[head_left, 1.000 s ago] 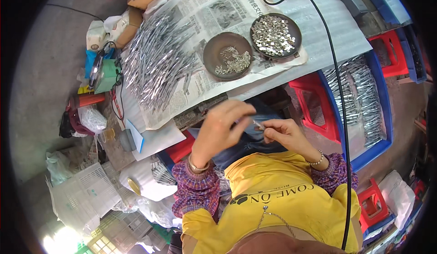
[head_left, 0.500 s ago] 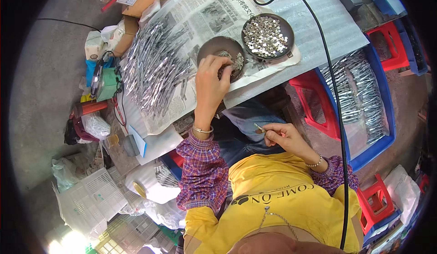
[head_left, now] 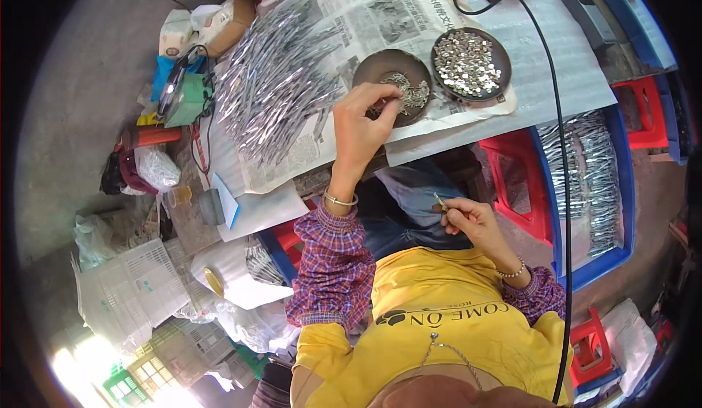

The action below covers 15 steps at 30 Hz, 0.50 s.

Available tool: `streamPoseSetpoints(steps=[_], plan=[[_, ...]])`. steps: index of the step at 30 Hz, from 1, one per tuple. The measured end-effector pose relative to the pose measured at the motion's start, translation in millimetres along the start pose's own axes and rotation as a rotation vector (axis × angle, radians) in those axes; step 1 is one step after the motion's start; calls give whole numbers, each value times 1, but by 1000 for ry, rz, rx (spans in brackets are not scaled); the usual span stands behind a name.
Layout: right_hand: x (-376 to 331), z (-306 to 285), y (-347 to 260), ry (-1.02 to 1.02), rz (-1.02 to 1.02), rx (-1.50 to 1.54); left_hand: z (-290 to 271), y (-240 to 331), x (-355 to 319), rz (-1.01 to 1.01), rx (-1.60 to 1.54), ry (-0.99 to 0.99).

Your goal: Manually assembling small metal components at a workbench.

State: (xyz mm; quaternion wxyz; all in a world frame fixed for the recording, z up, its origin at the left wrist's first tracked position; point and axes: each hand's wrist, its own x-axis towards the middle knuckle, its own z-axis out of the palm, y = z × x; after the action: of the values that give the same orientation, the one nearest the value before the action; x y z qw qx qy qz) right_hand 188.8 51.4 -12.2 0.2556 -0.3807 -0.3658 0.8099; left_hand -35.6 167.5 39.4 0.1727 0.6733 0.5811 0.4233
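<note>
My left hand (head_left: 362,124) reaches over the near edge of a dark round bowl (head_left: 376,61). Thumb and fingertips are pinched together above small metal bits (head_left: 412,92) lying in it; whether anything is between them I cannot make out. Just right of that bowl, a second dark dish (head_left: 502,50) holds many small shiny round metal pieces (head_left: 466,63). Low over my lap, my right hand (head_left: 474,221) is closed on a small thin metal piece (head_left: 440,202), whose tip sticks out past the fingers. A large pile of slim silvery metal strips (head_left: 274,82) lies on newspaper to the left.
A black cable (head_left: 559,137) hangs across the right side. Beside the table, a blue tray (head_left: 630,189) holds rows of silvery strips, near red stools (head_left: 515,189). A handheld tool (head_left: 173,90), a green box (head_left: 186,101) and a carton (head_left: 232,26) stand along the left edge.
The whole view has shifted, so the table sits further right and a little lower. My left hand stays pinched at the bowl; my right hand still holds the small metal piece.
</note>
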Motion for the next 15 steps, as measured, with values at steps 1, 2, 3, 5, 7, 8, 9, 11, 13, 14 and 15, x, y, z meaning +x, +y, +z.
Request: streamPoseSetpoints(steps=[1,2,3,5,7,8,9,11,13,14,15], plan=[[0,0,-1,2,-5,3,-1,0,-1,-11,-6,4],[0,2,-2,-3,-1,0,-3,0,-1,-22,-13,8],[1,2,-4,10,-5,-2,-4,1,-2,-25,-14,10],[1,2,-4,25,-6,-7,-5,3,-3,-96,-30,25],[2,1,-2,17,-14,21,-7,6,-5,-106,-39,30],[1,1,-3,18,-12,19,-7,7,-7,-114,-46,34],[1,2,-6,35,-11,29,-8,7,-10,-115,-52,33],[1,2,-8,61,-9,36,-7,6,-19,-132,-120,35],[1,-1,-6,53,-26,64,-6,13,-34,-256,-360,22],[1,-2,-6,65,-25,62,-8,21,-43,-359,-487,10],[2,0,-7,53,-31,61,-12,26,-51,-370,-592,-43]])
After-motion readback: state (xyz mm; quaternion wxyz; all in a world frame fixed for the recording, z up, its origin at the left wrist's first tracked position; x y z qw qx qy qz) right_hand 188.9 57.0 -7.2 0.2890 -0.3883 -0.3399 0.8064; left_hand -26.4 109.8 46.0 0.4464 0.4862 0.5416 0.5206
